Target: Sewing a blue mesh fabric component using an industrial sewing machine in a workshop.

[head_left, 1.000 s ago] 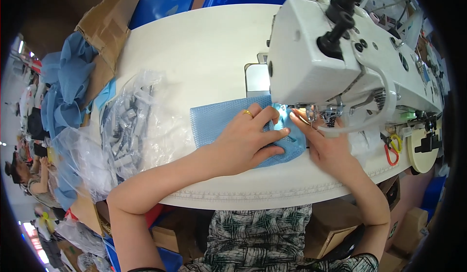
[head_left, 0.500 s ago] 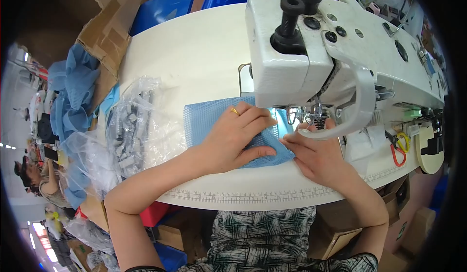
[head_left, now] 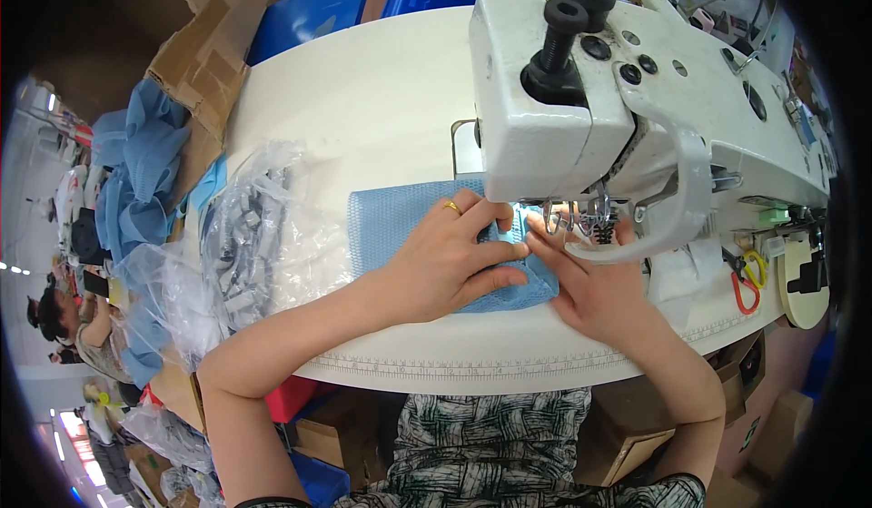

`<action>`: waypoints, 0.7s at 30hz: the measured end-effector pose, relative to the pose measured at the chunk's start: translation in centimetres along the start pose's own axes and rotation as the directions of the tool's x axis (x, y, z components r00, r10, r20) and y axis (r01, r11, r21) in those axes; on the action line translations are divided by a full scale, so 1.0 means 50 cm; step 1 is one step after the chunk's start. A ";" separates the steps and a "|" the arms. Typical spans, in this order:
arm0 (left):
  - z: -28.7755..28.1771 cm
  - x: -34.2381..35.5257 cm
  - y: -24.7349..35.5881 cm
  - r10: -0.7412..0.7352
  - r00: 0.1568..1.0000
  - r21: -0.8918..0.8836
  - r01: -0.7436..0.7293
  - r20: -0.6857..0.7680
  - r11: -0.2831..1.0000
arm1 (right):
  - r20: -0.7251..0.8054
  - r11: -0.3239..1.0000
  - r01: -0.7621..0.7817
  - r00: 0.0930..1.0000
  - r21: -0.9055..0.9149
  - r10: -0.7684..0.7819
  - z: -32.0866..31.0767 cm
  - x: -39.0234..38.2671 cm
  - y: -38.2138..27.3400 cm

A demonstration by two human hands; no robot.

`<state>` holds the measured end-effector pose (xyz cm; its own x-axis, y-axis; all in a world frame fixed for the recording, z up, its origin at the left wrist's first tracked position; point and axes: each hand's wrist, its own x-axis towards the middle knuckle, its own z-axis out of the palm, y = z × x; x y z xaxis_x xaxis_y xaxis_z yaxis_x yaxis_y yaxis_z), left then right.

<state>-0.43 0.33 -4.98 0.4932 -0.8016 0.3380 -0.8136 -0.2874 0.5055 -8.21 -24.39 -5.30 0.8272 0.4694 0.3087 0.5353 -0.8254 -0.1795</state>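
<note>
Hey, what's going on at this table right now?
A person sits at a white industrial sewing machine, pressing a piece of blue mesh fabric flat on the white table. The left hand lies spread on the fabric; the right hand holds its edge by the presser foot. A clear plastic bag of grey parts lies to the left.

Both forearms rise from the lower edge toward frame centre. The left hand [head_left: 450, 263] lies palm down, fingers spread flat; the right hand [head_left: 590, 286] lies flat beside it, fingertips touching.
</note>
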 end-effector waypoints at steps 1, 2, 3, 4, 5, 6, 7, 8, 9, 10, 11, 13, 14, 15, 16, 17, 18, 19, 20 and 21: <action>0.001 -0.001 -0.002 0.002 1.000 -0.023 -0.002 -0.007 1.000 | 0.000 0.994 0.056 0.998 -0.089 -0.056 0.000 -0.002 0.000; 0.002 -0.002 -0.004 0.004 1.000 -0.046 -0.004 -0.014 0.999 | 0.005 0.978 0.110 0.994 -0.178 -0.111 0.000 -0.005 -0.001; 0.004 -0.004 -0.005 0.005 1.000 -0.045 -0.005 -0.015 0.999 | 0.004 0.978 0.110 0.994 -0.179 -0.111 0.003 -0.010 -0.001; 0.007 -0.006 -0.004 -0.040 0.999 -0.143 0.037 -0.023 0.989 | 0.038 0.990 0.069 0.997 -0.124 -0.065 0.011 -0.015 -0.001; 0.008 -0.007 -0.003 -0.086 0.996 -0.240 0.077 -0.026 0.968 | 0.074 0.997 0.026 0.997 -0.070 -0.021 0.015 -0.019 -0.001; 0.007 -0.006 -0.001 -0.085 0.996 -0.242 0.076 -0.025 0.967 | 0.075 0.997 0.025 0.997 -0.071 -0.019 0.016 -0.021 0.000; 0.004 -0.003 0.004 -0.078 0.995 -0.181 0.067 -0.054 0.981 | 0.072 0.996 0.042 0.997 -0.076 -0.037 0.017 -0.024 0.001; 0.002 -0.001 0.006 -0.069 0.994 -0.119 0.059 -0.083 0.991 | 0.068 0.995 0.059 0.996 -0.081 -0.054 0.017 -0.025 0.001; 0.003 -0.002 0.008 -0.069 0.994 -0.118 0.059 -0.083 0.991 | 0.068 0.995 0.059 0.996 -0.081 -0.054 0.014 -0.019 0.001; 0.005 -0.003 0.009 -0.054 0.993 -0.057 0.048 -0.101 0.997 | -0.011 0.992 0.087 0.996 -0.090 -0.088 0.009 -0.009 0.000; 0.006 -0.003 0.010 -0.037 0.992 0.004 0.038 -0.118 0.999 | -0.090 0.988 0.113 0.988 -0.101 -0.122 0.006 -0.003 0.000; 0.006 -0.003 0.010 -0.036 0.993 0.010 0.038 -0.113 0.999 | -0.093 0.988 0.114 0.988 -0.103 -0.123 0.007 -0.002 0.000; 0.005 -0.004 0.010 -0.034 0.993 0.016 0.036 -0.109 0.999 | -0.096 0.988 0.114 0.988 -0.105 -0.124 0.007 -0.002 0.000; 0.005 -0.004 0.010 -0.034 0.993 0.016 0.036 -0.110 0.999 | -0.096 0.988 0.114 0.988 -0.106 -0.124 0.007 -0.001 0.000; 0.005 -0.003 0.009 -0.037 0.996 0.008 0.038 -0.087 0.999 | -0.101 0.987 0.120 0.986 -0.110 -0.132 0.006 -0.001 -0.001; 0.005 -0.003 0.009 -0.040 0.997 0.001 0.040 -0.063 0.999 | -0.107 0.985 0.127 0.984 -0.114 -0.140 0.005 0.000 -0.001; 0.004 -0.003 0.010 -0.039 0.997 0.003 0.039 -0.063 0.999 | -0.109 0.985 0.127 0.984 -0.115 -0.139 0.007 -0.002 -0.001; 0.005 -0.003 0.012 -0.043 0.997 0.003 0.043 -0.069 0.999 | -0.122 0.985 0.127 0.983 -0.113 -0.140 0.009 -0.005 -0.001; 0.005 -0.003 0.013 -0.046 0.996 0.003 0.047 -0.076 0.999 | -0.136 0.986 0.126 0.981 -0.111 -0.141 0.010 -0.007 -0.001; 0.005 -0.003 0.015 -0.045 0.996 0.002 0.045 -0.074 0.999 | -0.136 0.986 0.124 0.981 -0.111 -0.139 0.009 -0.008 -0.001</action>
<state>-1.19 0.12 -4.86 0.5507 -0.7470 0.3725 -0.7911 -0.3247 0.5184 -8.49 -24.38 -5.83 0.7141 0.5320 0.4551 0.6113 -0.7907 -0.0348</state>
